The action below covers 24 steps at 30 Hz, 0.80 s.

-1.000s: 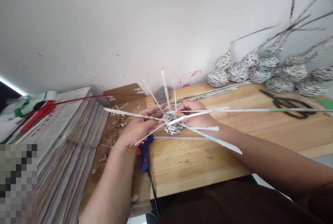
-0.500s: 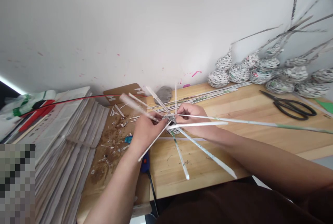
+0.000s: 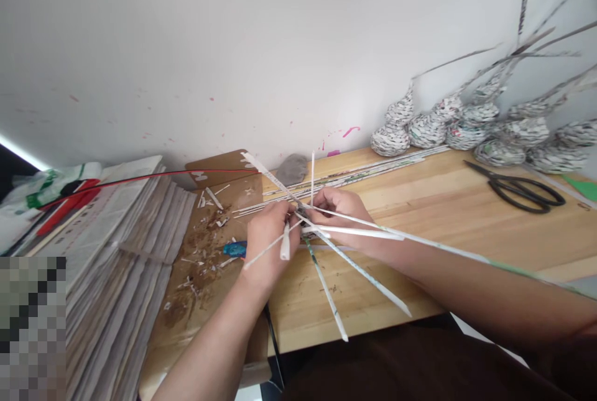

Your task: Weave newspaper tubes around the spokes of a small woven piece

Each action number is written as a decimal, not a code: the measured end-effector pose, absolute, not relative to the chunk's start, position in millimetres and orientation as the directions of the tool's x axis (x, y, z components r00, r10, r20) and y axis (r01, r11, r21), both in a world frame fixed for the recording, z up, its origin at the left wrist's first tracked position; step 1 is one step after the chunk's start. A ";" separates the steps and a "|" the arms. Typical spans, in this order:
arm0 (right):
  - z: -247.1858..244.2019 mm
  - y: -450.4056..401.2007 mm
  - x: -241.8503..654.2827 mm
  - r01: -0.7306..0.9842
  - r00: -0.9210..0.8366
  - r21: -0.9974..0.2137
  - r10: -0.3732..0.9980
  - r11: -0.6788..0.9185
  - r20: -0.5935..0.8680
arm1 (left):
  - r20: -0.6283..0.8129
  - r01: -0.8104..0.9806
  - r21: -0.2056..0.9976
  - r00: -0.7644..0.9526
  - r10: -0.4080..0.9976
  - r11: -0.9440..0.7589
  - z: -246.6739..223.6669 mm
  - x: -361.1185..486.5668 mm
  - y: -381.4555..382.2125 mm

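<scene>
Between my two hands is a small piece woven from rolled paper strips (image 3: 308,233), with several long strips fanning out from its middle. My left hand (image 3: 269,239) pinches its left side, and one pale strip (image 3: 285,244) hangs over the fingers with its end toward me. On the far right side my right hand (image 3: 342,211) has its fingers closed at the edge of the weave. A long strip with green patches (image 3: 438,242) runs from there out to the right, across my forearm. My fingers hide most of the woven centre.
Black scissors (image 3: 517,188) lie at the right, before several gourd-shaped woven pieces (image 3: 390,140). Loose paper rolls (image 3: 373,168) lie along the wall near a grey lump (image 3: 292,169). At left stand a tall stack of newspapers (image 3: 125,252), paper scraps (image 3: 191,283) and a blue tool (image 3: 234,249).
My left hand has turned, and strips that pointed up and left have shifted; one now hangs down over my fingers. The woven piece has tilted, and the long right strip slopes lower.
</scene>
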State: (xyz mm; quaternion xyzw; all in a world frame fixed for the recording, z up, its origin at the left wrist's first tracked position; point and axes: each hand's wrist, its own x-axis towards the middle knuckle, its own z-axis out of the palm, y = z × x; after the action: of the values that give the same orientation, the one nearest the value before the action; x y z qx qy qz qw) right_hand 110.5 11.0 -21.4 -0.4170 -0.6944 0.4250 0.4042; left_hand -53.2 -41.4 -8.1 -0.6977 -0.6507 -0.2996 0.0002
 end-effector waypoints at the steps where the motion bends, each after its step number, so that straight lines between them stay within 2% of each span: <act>1: -21.1 10.7 110.5 0.238 -0.328 -0.926 0.922 0.292 0.207 | 0.426 0.918 0.366 -0.019 0.904 -0.153 -8.5 -52.0 -42.0; 4: -19.6 10.4 110.7 0.270 -0.297 -0.910 0.926 0.315 0.233 | 0.430 0.917 0.367 -0.020 0.903 -0.155 -8.0 -49.5 -41.7; 10: -19.6 9.9 110.3 0.214 -0.293 -0.919 0.919 0.332 0.264 | 0.402 0.785 0.586 -0.068 0.913 -0.200 -8.9 -53.7 -33.2; 13: -20.6 10.1 109.5 0.182 -0.308 -0.937 0.923 0.297 0.232 | 0.419 0.732 0.646 -0.101 0.902 -0.218 -12.0 -54.5 -30.2; 24: -21.2 7.3 109.3 0.115 -0.309 -0.953 0.922 0.280 0.234 | 0.553 0.800 0.467 0.069 0.831 -0.377 -9.0 -55.5 -34.9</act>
State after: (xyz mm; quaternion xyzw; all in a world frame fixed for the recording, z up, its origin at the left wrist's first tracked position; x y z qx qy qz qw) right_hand 109.3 7.3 -21.2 -0.3885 -0.6672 0.4573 0.4413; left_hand -55.5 -34.9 -9.0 -0.7308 -0.5579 -0.3929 -0.0193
